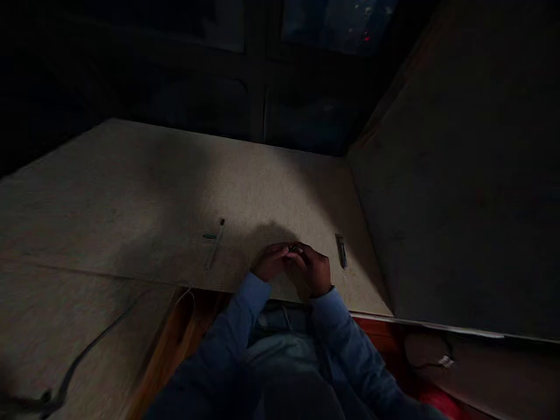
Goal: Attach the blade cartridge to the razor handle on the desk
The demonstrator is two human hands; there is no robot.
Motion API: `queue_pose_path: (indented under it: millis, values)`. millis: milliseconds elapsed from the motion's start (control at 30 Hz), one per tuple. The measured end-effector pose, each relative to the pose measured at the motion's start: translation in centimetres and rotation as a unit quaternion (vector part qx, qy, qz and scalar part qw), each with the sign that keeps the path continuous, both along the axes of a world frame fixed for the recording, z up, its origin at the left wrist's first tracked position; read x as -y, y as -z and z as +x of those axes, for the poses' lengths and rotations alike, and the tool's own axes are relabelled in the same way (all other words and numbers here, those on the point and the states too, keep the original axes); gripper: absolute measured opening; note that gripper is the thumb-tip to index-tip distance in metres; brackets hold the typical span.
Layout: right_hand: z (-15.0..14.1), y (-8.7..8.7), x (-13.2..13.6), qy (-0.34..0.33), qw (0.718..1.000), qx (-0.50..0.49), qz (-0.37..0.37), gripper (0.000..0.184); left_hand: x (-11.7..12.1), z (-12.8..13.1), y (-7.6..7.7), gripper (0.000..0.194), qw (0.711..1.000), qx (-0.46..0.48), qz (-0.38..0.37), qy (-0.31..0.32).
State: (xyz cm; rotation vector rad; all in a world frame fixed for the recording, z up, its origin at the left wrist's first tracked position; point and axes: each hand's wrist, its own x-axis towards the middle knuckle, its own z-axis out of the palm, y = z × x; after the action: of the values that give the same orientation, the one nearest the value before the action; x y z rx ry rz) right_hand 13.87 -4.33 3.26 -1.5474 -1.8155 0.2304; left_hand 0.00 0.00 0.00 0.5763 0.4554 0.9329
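My left hand (272, 261) and my right hand (313, 269) meet over the near edge of a pale board (175, 186). Both have their fingers curled together around a small dark item (296, 249) pinched between the fingertips; it is too small and dim to name. Blue sleeves cover both forearms. A thin stick-like tool (214, 245) lies on the board to the left of my hands. A short dark metal piece (341, 251) lies to the right of them.
A dark upright panel (459, 204) closes off the right side. A cable (87, 350) runs across the lower left surface. A wooden strip (175, 344) shows below the board's edge. The background is very dark.
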Motion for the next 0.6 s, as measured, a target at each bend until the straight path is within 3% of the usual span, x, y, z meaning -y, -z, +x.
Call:
queue_pose_path:
  millis: [300,467,600]
  values:
    - [-0.1,0.4,-0.2,-0.009,1.000,-0.002,0.001,0.034,-0.2,0.6,0.9,0.028,0.997,-0.032,-0.035,-0.054]
    - [-0.1,0.5,-0.6,-0.017,1.000,0.013,-0.002,0.030,-0.5,0.7,0.8,0.025,0.996,0.014,-0.088,-0.018]
    - [0.4,0.4,-1.2,-0.041,0.999,0.030,0.003,0.033,-0.6,0.5,1.1,0.031,0.995,0.031,-0.088,0.022]
